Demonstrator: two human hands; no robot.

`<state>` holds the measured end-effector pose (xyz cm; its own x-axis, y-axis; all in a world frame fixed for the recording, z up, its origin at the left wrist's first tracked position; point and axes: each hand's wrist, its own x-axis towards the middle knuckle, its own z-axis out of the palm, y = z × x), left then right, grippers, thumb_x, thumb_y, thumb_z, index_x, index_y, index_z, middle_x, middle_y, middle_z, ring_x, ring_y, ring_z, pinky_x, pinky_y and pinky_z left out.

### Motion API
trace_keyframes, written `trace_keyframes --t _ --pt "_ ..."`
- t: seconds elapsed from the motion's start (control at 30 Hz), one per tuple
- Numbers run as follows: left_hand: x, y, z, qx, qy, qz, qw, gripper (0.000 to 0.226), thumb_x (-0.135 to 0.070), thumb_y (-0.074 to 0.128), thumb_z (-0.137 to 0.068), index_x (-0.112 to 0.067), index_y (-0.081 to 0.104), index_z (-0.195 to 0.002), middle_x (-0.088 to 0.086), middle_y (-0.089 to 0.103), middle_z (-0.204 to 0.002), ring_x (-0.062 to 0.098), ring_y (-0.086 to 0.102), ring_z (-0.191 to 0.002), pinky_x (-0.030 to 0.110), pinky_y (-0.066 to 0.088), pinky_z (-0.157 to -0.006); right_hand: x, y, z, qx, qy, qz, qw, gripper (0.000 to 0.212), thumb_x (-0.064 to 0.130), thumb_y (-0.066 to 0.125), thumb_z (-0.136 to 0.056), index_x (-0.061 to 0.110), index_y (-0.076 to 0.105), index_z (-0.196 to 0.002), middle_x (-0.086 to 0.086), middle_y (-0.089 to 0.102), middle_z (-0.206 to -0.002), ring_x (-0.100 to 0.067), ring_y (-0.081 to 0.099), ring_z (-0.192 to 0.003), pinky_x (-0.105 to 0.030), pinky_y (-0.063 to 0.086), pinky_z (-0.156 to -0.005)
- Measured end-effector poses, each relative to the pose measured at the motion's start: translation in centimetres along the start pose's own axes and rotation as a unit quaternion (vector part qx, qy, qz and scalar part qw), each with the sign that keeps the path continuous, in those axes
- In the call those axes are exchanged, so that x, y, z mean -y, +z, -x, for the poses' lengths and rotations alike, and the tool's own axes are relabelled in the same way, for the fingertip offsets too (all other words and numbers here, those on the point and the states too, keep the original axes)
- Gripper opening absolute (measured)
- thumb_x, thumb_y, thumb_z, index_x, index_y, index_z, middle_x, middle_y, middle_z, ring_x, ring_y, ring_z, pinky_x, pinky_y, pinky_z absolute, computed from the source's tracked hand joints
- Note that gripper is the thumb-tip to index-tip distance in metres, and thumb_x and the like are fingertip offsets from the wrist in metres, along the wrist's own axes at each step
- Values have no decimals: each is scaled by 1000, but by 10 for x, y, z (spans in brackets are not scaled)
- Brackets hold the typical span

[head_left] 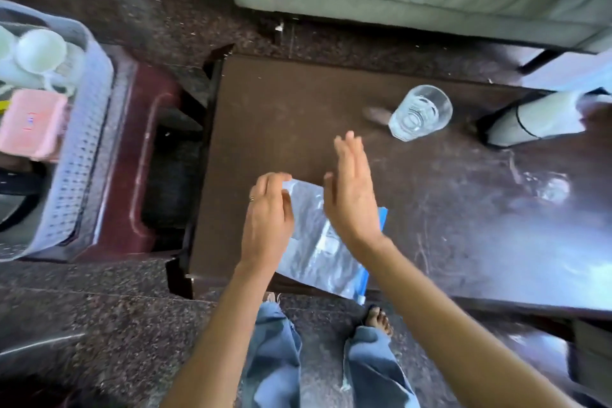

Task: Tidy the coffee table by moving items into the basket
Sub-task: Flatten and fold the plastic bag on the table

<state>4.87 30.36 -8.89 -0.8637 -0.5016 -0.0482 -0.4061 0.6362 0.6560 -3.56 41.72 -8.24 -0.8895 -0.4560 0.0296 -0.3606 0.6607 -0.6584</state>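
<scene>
We grip a clear plastic pouch (314, 242) at the table's (430, 225) near edge, left hand (266, 219) pinching, right hand (352, 195) flat open; a glass (420, 113) stands beyond; the basket (82, 156) left holds cups (39, 50) and a pink box (31, 124).

Left hand (266, 219) pinches a clear plastic pouch (314, 242) on the coffee table (430, 209); right hand (352, 195) hovers flat above.

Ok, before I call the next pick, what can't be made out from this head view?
- Plastic pouch: its contents are blurred, and both hands cover part of it.
- Left hand: whether its fingertips actually pinch the pouch edge is unclear.
- White container: cut off by the right edge and motion-blurred.
- Basket: cut off by the left edge; the cups and pink box inside are only partly seen.
</scene>
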Motion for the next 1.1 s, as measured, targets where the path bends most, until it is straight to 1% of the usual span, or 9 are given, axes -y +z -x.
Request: trace_keyframes --t 0.1,0.27,0.4,0.47,0.6,0.8,0.93,1.0,1.1 --pt "20 27 16 50 56 -123 990 33 -7 40 -90 -6 55 -120 11 55 -125 28 54 -114 38 45 -100 -26 27 62 63 13 33 997 53 6 29 -92 -9 30 -143 -28 22 -153 -37 13 -145 -51 21 -117" --pt "29 51 28 91 43 -194 976 43 -25 34 -94 -3 51 -126 17 47 -137 30 48 -126 41 40 -106 -41 51 92 111 31 66 991 57 16 32 -92 -6 29 -145 -23 27 -154 -34 21 -145 -42 12 -120" --pt "30 67 28 130 88 -224 962 51 -28 41 -90 -1 50 -132 19 46 -143 31 44 -132 42 36 -110 -74 51 87 186 -61 175 965 64 35 40 -90 2 34 -145 -17 33 -153 -31 28 -143 -49 25 -117" --pt "28 78 27 153 94 -235 955 56 -32 43 -91 0 46 -136 20 42 -146 33 38 -137 44 32 -112 -100 41 77 205 -102 226 947 67 43 39 -91 8 31 -148 -11 30 -156 -28 24 -145 -51 18 -117" --pt "12 97 24 158 97 -204 961 59 -35 42 -94 -1 37 -143 19 31 -153 31 27 -144 45 27 -116 -141 7 55 183 -122 257 941 64 41 35 -94 11 29 -150 -11 25 -158 -27 16 -147 -50 5 -118" --pt "3 113 21 145 114 -260 948 61 -36 33 -97 -10 21 -151 11 16 -159 29 13 -147 49 13 -119 -126 2 48 117 -67 177 975 58 19 32 -93 1 28 -148 -16 22 -157 -26 11 -147 -44 8 -120" --pt "9 124 24 150 113 -292 938 65 -33 28 -93 -8 14 -151 13 19 -158 29 15 -147 45 8 -118 -94 36 53 131 -25 88 987 58 34 25 -100 6 25 -150 -12 21 -158 -24 12 -148 -39 7 -121" --pt "12 125 25 151 113 -296 936 67 -34 28 -91 -9 13 -151 13 19 -158 28 15 -147 45 10 -118 -92 43 53 120 -1 92 989 59 40 22 -99 11 27 -150 -9 22 -158 -21 14 -148 -36 4 -121" --pt "13 126 25 122 105 -292 943 62 -34 24 -96 -11 13 -152 10 16 -159 24 15 -147 44 15 -118 -103 41 55 81 44 129 987 58 37 22 -98 12 29 -150 -6 26 -157 -19 19 -147 -39 9 -121"
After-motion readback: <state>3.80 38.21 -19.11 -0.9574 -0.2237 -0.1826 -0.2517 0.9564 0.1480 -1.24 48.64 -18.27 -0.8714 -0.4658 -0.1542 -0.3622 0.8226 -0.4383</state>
